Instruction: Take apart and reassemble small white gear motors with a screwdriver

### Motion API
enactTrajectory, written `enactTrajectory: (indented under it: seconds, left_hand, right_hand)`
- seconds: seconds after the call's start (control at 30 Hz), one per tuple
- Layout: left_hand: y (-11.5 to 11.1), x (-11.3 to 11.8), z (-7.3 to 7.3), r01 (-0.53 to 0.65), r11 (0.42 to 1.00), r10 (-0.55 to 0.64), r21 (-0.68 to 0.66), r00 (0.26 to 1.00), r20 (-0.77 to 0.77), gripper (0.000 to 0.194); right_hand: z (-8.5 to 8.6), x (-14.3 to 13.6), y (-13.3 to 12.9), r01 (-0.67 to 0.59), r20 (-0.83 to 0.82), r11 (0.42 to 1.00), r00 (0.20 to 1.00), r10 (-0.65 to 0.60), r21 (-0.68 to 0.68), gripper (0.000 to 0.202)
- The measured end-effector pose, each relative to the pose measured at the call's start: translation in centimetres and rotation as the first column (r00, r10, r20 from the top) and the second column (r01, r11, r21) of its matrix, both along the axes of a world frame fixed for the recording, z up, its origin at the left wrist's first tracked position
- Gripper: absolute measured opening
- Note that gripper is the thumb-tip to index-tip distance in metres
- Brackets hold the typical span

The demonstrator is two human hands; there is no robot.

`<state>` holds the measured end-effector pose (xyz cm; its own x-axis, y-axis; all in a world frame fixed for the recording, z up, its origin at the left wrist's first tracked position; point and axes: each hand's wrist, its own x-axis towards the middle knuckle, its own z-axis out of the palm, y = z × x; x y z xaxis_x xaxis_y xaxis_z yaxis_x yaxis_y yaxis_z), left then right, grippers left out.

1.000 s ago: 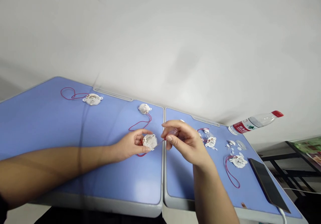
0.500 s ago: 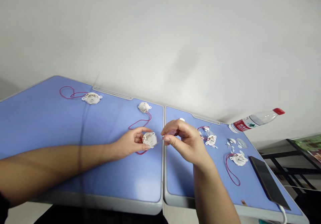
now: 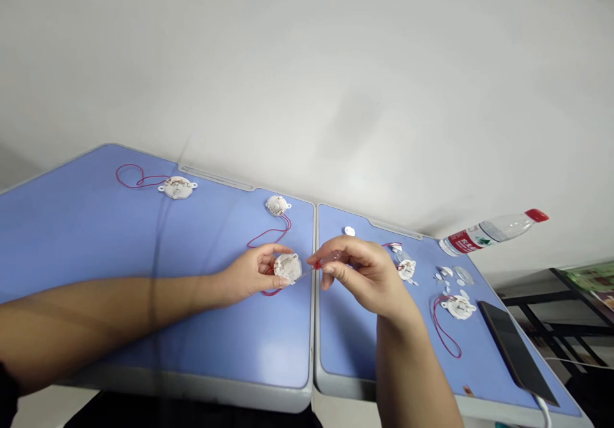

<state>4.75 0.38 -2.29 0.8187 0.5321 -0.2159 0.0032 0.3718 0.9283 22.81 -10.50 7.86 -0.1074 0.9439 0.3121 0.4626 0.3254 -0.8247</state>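
Between its thumb and fingers my left hand (image 3: 256, 269) holds a round white plastic device (image 3: 288, 268) with red wires hanging below it, above the left blue table. My right hand (image 3: 357, 268) is closed round a screwdriver (image 3: 317, 265) with a clear and red handle. Its thin metal shaft points left, and the tip meets the lower right edge of the white device. Exactly where the tip sits on that edge is too small to make out.
Similar white devices with red wires lie at the far left (image 3: 178, 187), back middle (image 3: 278, 205) and right (image 3: 459, 307). Loose white parts (image 3: 446, 273), a water bottle (image 3: 494, 233) and a black phone (image 3: 515, 351) on a cable are on the right table (image 3: 345, 345).
My right hand has shifted slightly right and opened its grip a little, showing more of the screwdriver's red collar. My left hand and the white device stay nearly in place.
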Motion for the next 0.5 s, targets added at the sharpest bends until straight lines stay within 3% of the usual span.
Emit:
enactTrajectory:
  seconds: [0.3, 0.5]
  left_hand:
    - [-0.07, -0.24, -0.05, -0.002, 1.000, 0.002, -0.004, 1.000, 0.010, 0.064]
    - [-0.12, -0.29, -0.05, 0.002, 1.000, -0.002, 0.005, 1.000, 0.010, 0.064]
  right_hand:
    - [-0.23, -0.71, 0.19, 0.071, 0.038, 0.995, 0.997, -0.073, 0.065, 0.010]
    - [-0.01, -0.51, 0.22, 0.017, -0.014, 1.000, 1.000, -0.016, 0.016, 0.011]
